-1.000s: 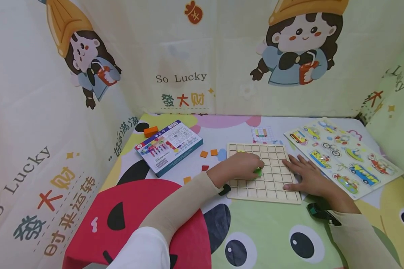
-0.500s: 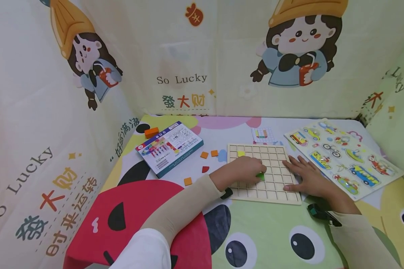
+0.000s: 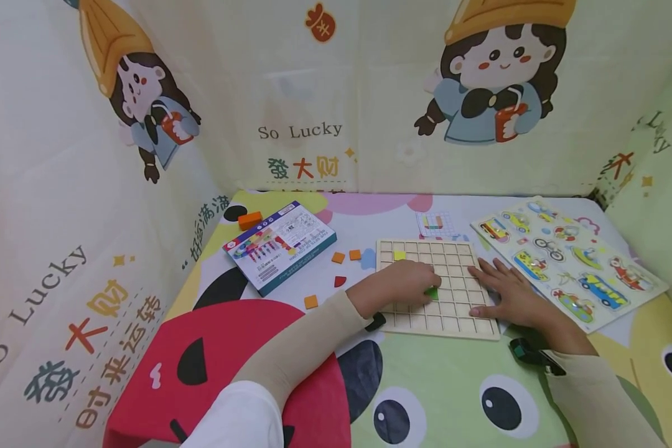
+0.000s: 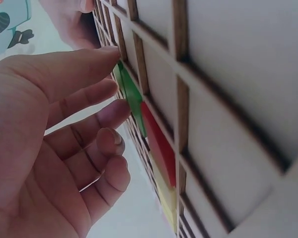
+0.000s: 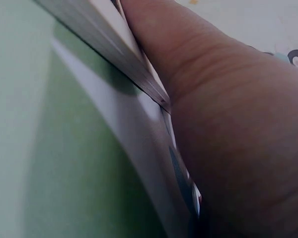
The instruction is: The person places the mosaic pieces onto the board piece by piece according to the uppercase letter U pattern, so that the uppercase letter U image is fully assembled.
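The left hand (image 3: 407, 283) pinches a green tile (image 3: 433, 293) near the middle of the wooden grid (image 3: 460, 321) — a yellow tile (image 3: 399, 256) sits toward ten o'clock. The right hand (image 3: 506, 294), fingers spread and grasping nothing, rests at the grid's three o'clock edge — beside a picture board (image 3: 560, 280).

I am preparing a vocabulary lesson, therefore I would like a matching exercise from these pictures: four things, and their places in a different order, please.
Things:
1. box
2. small card
3. green tile
4. vehicle puzzle

Places:
A. just beyond the far edge of the grid board
B. to the right of the grid board
C. next to the orange block
D. at the fingertips of the left hand

Right pairs: 1-C, 2-A, 3-D, 4-B
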### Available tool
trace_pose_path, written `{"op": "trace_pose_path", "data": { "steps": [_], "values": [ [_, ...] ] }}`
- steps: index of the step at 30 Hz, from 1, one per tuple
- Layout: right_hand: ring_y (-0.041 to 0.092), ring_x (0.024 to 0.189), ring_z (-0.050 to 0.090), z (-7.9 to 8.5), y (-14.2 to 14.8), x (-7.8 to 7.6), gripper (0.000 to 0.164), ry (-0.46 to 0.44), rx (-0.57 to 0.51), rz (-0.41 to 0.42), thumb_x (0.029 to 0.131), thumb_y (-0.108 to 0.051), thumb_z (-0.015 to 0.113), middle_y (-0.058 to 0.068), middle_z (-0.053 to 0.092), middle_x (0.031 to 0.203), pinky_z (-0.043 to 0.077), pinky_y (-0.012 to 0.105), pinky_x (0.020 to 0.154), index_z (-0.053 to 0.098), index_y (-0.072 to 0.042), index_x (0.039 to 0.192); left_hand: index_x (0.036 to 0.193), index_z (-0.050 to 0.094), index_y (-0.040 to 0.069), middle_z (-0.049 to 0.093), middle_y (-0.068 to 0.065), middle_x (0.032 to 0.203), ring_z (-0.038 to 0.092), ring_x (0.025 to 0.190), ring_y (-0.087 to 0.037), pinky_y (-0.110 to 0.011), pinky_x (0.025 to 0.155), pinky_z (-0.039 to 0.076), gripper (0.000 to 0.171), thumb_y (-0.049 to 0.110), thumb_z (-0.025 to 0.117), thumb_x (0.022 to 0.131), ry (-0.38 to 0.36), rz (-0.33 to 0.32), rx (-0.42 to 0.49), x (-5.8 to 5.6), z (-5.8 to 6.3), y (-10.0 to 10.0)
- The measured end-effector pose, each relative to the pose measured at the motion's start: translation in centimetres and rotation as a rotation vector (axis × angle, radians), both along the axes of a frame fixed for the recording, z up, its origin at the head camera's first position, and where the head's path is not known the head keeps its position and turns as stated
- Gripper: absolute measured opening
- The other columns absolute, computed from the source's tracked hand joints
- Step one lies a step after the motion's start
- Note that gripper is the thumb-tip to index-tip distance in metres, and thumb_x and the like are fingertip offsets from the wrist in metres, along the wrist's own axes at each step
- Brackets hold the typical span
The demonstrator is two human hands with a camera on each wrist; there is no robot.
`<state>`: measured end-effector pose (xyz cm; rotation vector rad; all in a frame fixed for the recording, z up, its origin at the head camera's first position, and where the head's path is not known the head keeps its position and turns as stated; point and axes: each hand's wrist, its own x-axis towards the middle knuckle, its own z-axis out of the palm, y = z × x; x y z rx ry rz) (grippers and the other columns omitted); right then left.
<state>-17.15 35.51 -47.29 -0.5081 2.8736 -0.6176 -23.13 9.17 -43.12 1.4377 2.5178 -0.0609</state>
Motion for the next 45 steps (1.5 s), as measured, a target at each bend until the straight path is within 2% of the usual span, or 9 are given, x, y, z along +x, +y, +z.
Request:
{"op": "trace_pose_path", "data": {
  "steps": [6, 12, 15, 20, 26, 29, 34, 40, 45],
  "values": [
    [0.045, 0.143, -0.005, -0.2, -0.1, -0.4, 0.105, -0.002, 0.005, 0.009, 0.076, -0.067, 0.069, 0.022, 0.01, 0.159, -0.01, 0.059, 0.109, 0.025, -0.012, 0.155, 0.126, 0.064, 0.025, 0.059, 0.01, 0.116, 0.055, 0.101, -0.004, -0.025, 0.075, 0.048, 0.033, 0.034, 0.062, 0.094, 0.003, 0.032, 0.034, -0.3, 0.4, -1.4],
    [0.044, 0.144, -0.005, 0.0, 0.1, -0.2, 0.106, 0.009, 0.021, 0.006, 0.076, -0.067, 0.068, 0.022, 0.01, 0.159, -0.01, 0.057, 0.11, 0.024, -0.012, 0.155, 0.126, 0.065, 0.022, 0.06, 0.006, 0.118, 0.056, 0.104, -0.006, -0.027, 0.081, 0.047, 0.034, 0.033, 0.062, 0.094, 0.009, 0.053, 0.071, -0.4, 1.7, -3.7],
    [0.043, 0.144, -0.005, 0.0, 0.1, 0.0, 0.106, 0.008, 0.016, 0.006, 0.076, -0.067, 0.068, 0.021, 0.01, 0.159, -0.01, 0.056, 0.11, 0.024, -0.012, 0.155, 0.125, 0.066, 0.02, 0.061, 0.005, 0.118, 0.056, 0.105, -0.008, -0.027, 0.084, 0.046, 0.034, 0.032, 0.064, 0.093, -0.004, 0.068, 0.095, -0.5, 1.9, -4.9],
    [0.044, 0.144, -0.004, -0.4, 0.2, 0.2, 0.104, 0.017, 0.0, 0.01, 0.077, -0.065, 0.069, 0.022, 0.011, 0.159, -0.01, 0.056, 0.11, 0.025, -0.013, 0.155, 0.123, 0.067, 0.019, 0.062, 0.004, 0.116, 0.056, 0.106, -0.01, -0.028, 0.084, 0.047, 0.032, 0.031, 0.064, 0.093, 0.006, 0.106, 0.099, -0.8, 1.6, -7.0],
    [0.045, 0.143, -0.003, -0.4, 0.1, 0.5, 0.104, 0.012, 0.002, 0.005, 0.076, -0.067, 0.068, 0.022, 0.011, 0.158, -0.009, 0.058, 0.11, 0.026, -0.013, 0.155, 0.123, 0.067, 0.02, 0.062, 0.004, 0.117, 0.055, 0.104, -0.011, -0.029, 0.085, 0.047, 0.031, 0.027, 0.062, 0.093, -0.026, 0.162, 0.103, -1.0, 1.1, -9.3],
    [0.045, 0.144, -0.003, -0.1, 0.0, 0.5, 0.105, 0.016, 0.007, 0.001, 0.076, -0.068, 0.067, 0.022, 0.011, 0.159, -0.009, 0.058, 0.11, 0.026, -0.013, 0.155, 0.123, 0.067, 0.019, 0.063, 0.003, 0.116, 0.055, 0.1, -0.011, -0.027, 0.084, 0.046, 0.032, 0.026, 0.063, 0.093, -0.017, 0.163, 0.114, -1.3, 0.8, -10.1],
    [0.045, 0.143, -0.003, -0.1, 0.0, 0.4, 0.106, 0.016, 0.017, 0.006, 0.076, -0.068, 0.067, 0.022, 0.011, 0.158, -0.008, 0.058, 0.11, 0.024, -0.013, 0.155, 0.125, 0.067, 0.019, 0.063, 0.004, 0.111, 0.054, 0.092, -0.008, -0.026, 0.079, 0.047, 0.034, 0.028, 0.064, 0.092, -0.011, 0.198, 0.093, -1.4, 0.5, -11.6],
    [0.045, 0.143, -0.004, 0.1, 0.0, 0.1, 0.106, 0.013, 0.02, 0.01, 0.077, -0.068, 0.067, 0.023, 0.011, 0.158, -0.009, 0.058, 0.11, 0.024, -0.012, 0.155, 0.126, 0.066, 0.018, 0.063, 0.005, 0.112, 0.055, 0.095, -0.009, -0.027, 0.083, 0.048, 0.037, 0.03, 0.068, 0.091, -0.067, 0.248, 0.093, -1.8, 0.5, -13.6],
    [0.045, 0.143, -0.005, 0.1, 0.0, 0.2, 0.105, 0.006, 0.013, 0.012, 0.077, -0.068, 0.066, 0.023, 0.01, 0.158, -0.011, 0.057, 0.109, 0.023, -0.012, 0.155, 0.127, 0.065, 0.016, 0.062, 0.003, 0.115, 0.054, 0.098, -0.011, -0.027, 0.085, 0.048, 0.041, 0.032, 0.07, 0.09, -0.086, 0.263, 0.096, -2.2, 0.0, -15.6]
  ]
}}
